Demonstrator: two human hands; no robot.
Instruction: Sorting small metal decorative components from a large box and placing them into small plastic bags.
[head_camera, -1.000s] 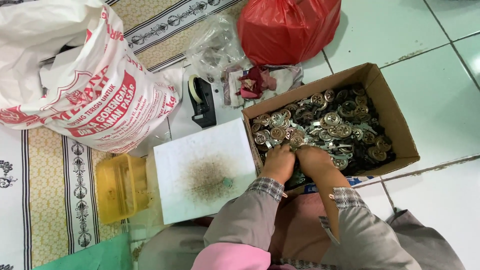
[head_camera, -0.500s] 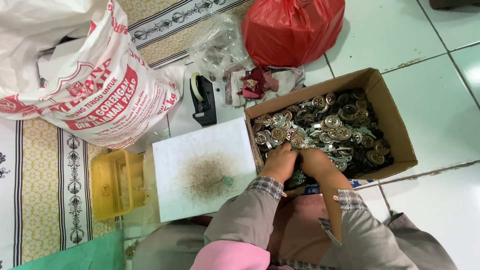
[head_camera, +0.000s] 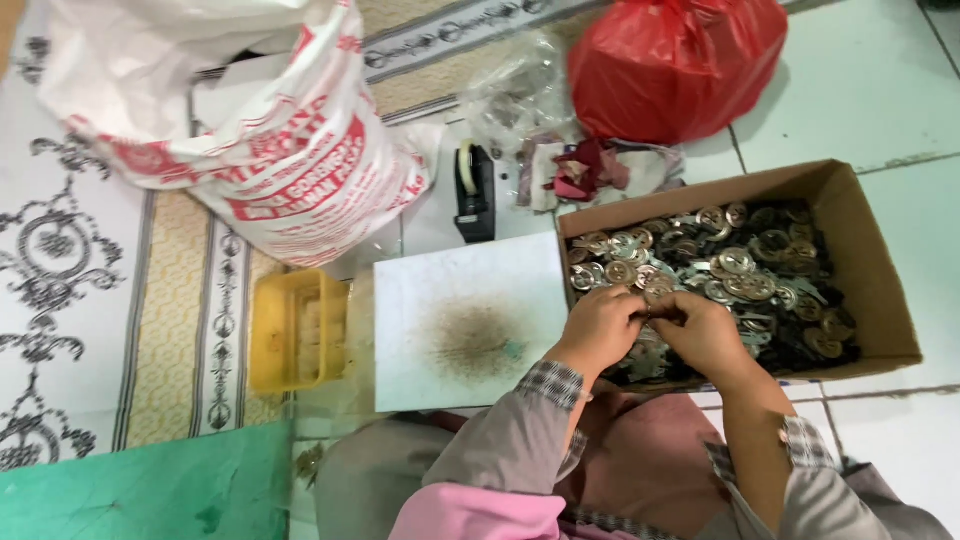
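A brown cardboard box (head_camera: 870, 240) on the tiled floor is filled with several small round metal parts (head_camera: 740, 265), silver and brass coloured. My left hand (head_camera: 600, 325) and my right hand (head_camera: 700, 335) meet over the box's near left corner, fingers pinched together on small metal parts from the pile. What exactly sits between the fingers is hidden by the hands. Both grey sleeves with checked cuffs reach in from below.
A white board (head_camera: 470, 320) with a brown stain lies left of the box. A yellow plastic tray (head_camera: 295, 330), a black tape dispenser (head_camera: 475, 195), a large white printed sack (head_camera: 250, 130), a red plastic bag (head_camera: 670, 65) and a green sheet (head_camera: 150, 495) surround it.
Both hands stay at the box's near left corner, working the parts. The view has shifted slightly; nothing else moved.
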